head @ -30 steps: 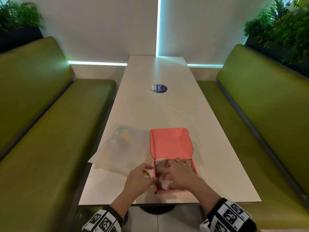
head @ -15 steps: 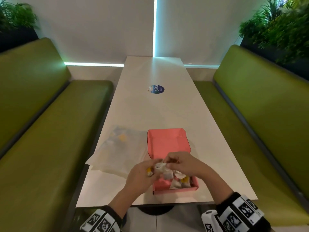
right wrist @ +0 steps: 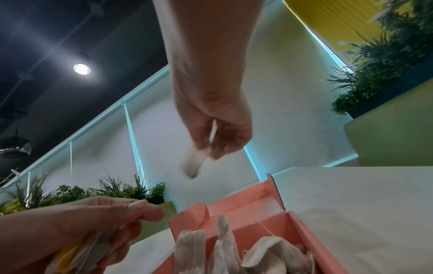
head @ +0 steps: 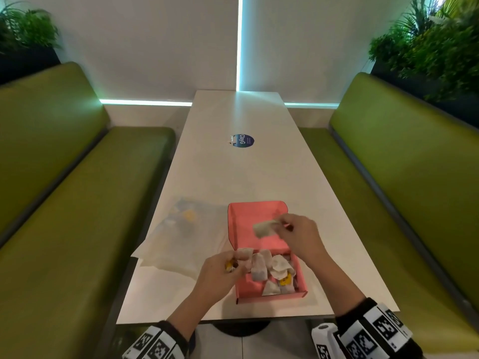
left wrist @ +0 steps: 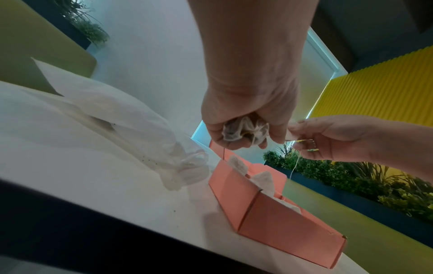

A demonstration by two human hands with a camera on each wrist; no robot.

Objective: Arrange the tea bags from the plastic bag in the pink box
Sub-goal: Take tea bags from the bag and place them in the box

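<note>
The pink box (head: 272,296) lies open near the table's front edge, its lid (head: 248,216) folded back. Several tea bags (head: 272,270) lie loosely inside it. My left hand (head: 234,265) hovers at the box's left wall and grips a bunch of tea bags (left wrist: 243,129) with yellow tags. My right hand (head: 281,225) is raised over the lid and pinches a single tea bag (head: 264,228), blurred by motion. A thin string (left wrist: 295,163) hangs between the hands. The clear plastic bag (head: 186,237) lies flat to the left of the box.
The long white table (head: 246,172) carries a round blue sticker (head: 242,141) at its middle. Green benches (head: 64,216) run along both sides, and planters stand behind them. The plastic bag overhangs the table's left edge.
Both hands rose out of the box with tea bags. The right hand then pulled one bag away from the left hand's bunch, up and over the lid.
</note>
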